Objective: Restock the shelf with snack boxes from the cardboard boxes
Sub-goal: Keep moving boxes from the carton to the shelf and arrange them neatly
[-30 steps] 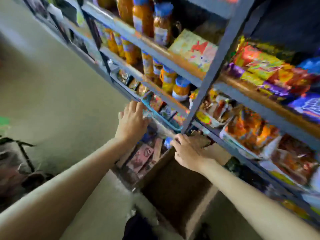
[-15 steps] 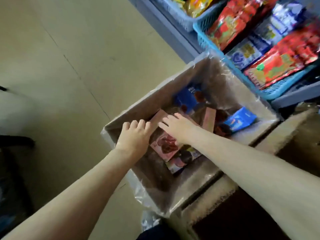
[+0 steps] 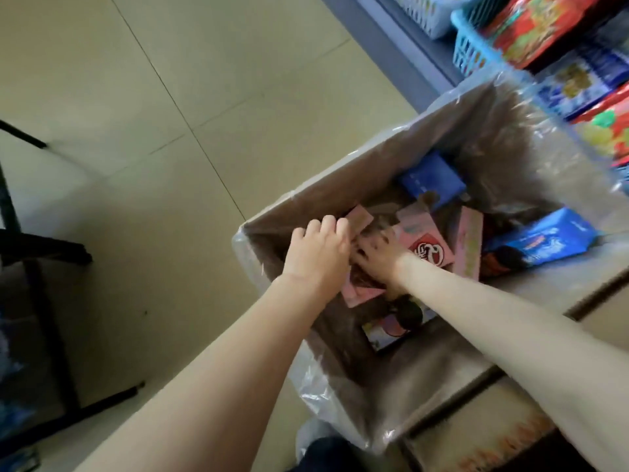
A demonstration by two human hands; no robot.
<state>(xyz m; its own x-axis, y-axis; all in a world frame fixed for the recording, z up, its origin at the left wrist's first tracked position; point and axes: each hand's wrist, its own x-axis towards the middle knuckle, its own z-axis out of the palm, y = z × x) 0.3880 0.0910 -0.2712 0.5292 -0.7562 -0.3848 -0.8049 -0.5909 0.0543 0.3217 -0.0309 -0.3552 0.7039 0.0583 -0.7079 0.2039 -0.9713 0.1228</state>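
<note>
Restocking unfinished: snack boxes (image 3: 430, 248) remain in the cardboard box (image 3: 326, 185); both hands' (image 3: 318, 257) fingers' grip cannot be told.

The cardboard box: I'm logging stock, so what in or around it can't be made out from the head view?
- Left hand: its fingertips curl over a pink box; the grip is hidden.
- Right hand: in shadow, fingers buried among boxes; what it holds can't be told.
- Cardboard box: floor covered by boxes, arms and shadow, so no count.
- Blue box: print blurred.
- Shelf baskets: cut off by the frame's top and right edges.
</note>
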